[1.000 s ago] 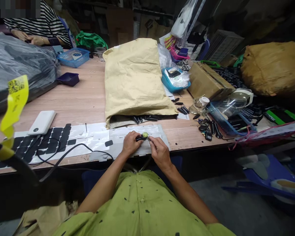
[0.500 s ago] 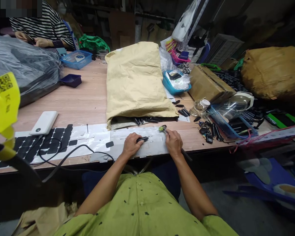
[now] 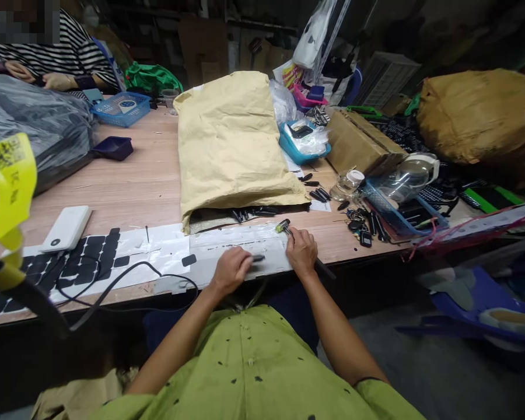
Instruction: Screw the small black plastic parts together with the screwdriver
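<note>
My left hand (image 3: pixel 233 269) is closed on a small dark, slim piece (image 3: pixel 258 258) whose end sticks out to the right of the fingers. What kind of part it is cannot be made out. Wrapped around a small hammer (image 3: pixel 283 226) is my right hand (image 3: pixel 301 251); the yellow-green head shows beyond the fingers and the dark handle comes out behind the wrist. Both hands are over a pale grey board (image 3: pixel 269 248) at the table's front edge. Just behind it, black parts (image 3: pixel 254 213) show in the mouth of a large cream paper sack (image 3: pixel 231 140).
To the left lie a white power bank (image 3: pixel 67 228) with a cable and a sheet of black stickers (image 3: pixel 91 254). A blue basket (image 3: pixel 402 213), keys (image 3: pixel 356 221) and a clear jar (image 3: pixel 346 184) stand right. A co-worker in striped sleeves (image 3: pixel 81 55) sits at the far left.
The whole view has shifted, so the table's things appear farther left. My left hand has turned and drawn back a little with the dark piece; my right hand keeps hold of the hammer.
</note>
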The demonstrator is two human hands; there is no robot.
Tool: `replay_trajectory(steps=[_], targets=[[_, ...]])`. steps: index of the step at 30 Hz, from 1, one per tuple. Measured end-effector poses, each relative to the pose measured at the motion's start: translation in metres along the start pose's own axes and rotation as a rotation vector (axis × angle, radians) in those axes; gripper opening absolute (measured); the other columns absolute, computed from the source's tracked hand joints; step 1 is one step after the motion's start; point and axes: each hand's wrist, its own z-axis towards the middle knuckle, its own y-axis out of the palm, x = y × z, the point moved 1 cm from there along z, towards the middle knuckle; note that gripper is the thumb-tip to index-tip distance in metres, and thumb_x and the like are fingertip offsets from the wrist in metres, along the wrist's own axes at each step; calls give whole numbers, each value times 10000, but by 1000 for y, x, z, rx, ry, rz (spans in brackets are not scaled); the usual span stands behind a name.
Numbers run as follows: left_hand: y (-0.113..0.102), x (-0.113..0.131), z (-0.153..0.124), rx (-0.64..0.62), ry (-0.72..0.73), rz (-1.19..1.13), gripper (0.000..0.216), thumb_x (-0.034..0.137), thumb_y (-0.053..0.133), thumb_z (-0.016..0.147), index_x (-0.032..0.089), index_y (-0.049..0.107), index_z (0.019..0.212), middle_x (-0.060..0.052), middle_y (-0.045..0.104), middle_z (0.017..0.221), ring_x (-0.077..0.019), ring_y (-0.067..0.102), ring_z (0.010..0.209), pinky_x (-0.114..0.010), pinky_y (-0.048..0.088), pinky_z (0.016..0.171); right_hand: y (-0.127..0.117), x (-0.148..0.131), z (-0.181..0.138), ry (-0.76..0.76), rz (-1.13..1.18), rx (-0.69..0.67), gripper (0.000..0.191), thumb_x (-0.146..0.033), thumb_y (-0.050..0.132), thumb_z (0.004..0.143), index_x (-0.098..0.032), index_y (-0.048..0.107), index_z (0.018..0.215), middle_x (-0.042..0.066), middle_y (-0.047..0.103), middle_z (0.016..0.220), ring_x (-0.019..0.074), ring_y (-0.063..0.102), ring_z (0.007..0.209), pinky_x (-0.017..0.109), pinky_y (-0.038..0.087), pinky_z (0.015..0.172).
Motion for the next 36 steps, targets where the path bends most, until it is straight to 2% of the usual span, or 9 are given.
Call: replay_trajectory(steps=[4,8,12,17,20,23,25,30,36], targets=[[12,17,-43,-311,140,-14,440,482,326,1039,220,680,1034,-61,707,880,-167,650,740,-266,448,663,2,0,-1,1,0,1,299,-147,550,886,-227,708,1127,76,607,929,229,485,887,319,316,733],[26,9,-65,-543,-274,32,441,479,333,1030,224,689,984,-83,745,928,-230,712,861,-295,499,731,2,-1,0,-1,-4,-1,298,-145,546,884,-230,707,1120,72,599,926,224,479,883,315,314,731],[30,-3,-68,-542,-588,68,321,393,428,990,266,675,1151,-89,746,1123,-271,666,1149,-349,510,908,1,-2,0,-3,-7,5,301,-139,546,880,-226,712,1116,71,599,915,224,480,876,317,315,723],[17,15,-56,-547,-442,-52,207,385,606,855,241,742,914,-75,765,831,-271,718,833,-328,506,699,1,-3,-1,-15,-3,22,301,-142,527,881,-219,712,1106,79,601,908,230,480,871,323,312,716],[-2,22,-20,-364,-420,-230,337,448,529,892,211,718,744,-36,716,664,-202,649,623,-288,454,592,2,-3,-1,-24,-2,33,308,-147,520,878,-219,709,1110,81,604,903,232,481,865,326,315,714],[-22,7,33,63,-546,-209,364,477,531,883,198,708,731,-35,721,692,-192,643,650,-284,458,621,2,-3,-1,-29,3,32,306,-150,522,877,-221,708,1110,80,605,902,232,481,866,324,315,711],[-31,-10,65,220,-668,-159,358,455,532,883,195,695,699,-46,714,677,-202,656,666,-292,462,652,2,-4,-1,-27,5,27,305,-148,520,879,-220,707,1109,79,603,899,231,480,867,322,313,712],[-37,-36,107,220,-849,-49,339,425,579,842,203,667,600,-97,710,642,-257,680,721,-327,458,690,0,-7,-1,-16,10,-2,294,-143,523,886,-213,706,1104,81,609,910,231,480,864,323,310,718],[-38,-36,100,242,-869,-44,152,333,644,763,207,658,680,-76,751,777,-244,687,799,-294,448,661,0,-10,-1,-8,17,-9,299,-135,519,887,-220,702,1108,79,609,914,232,486,877,323,313,725]])
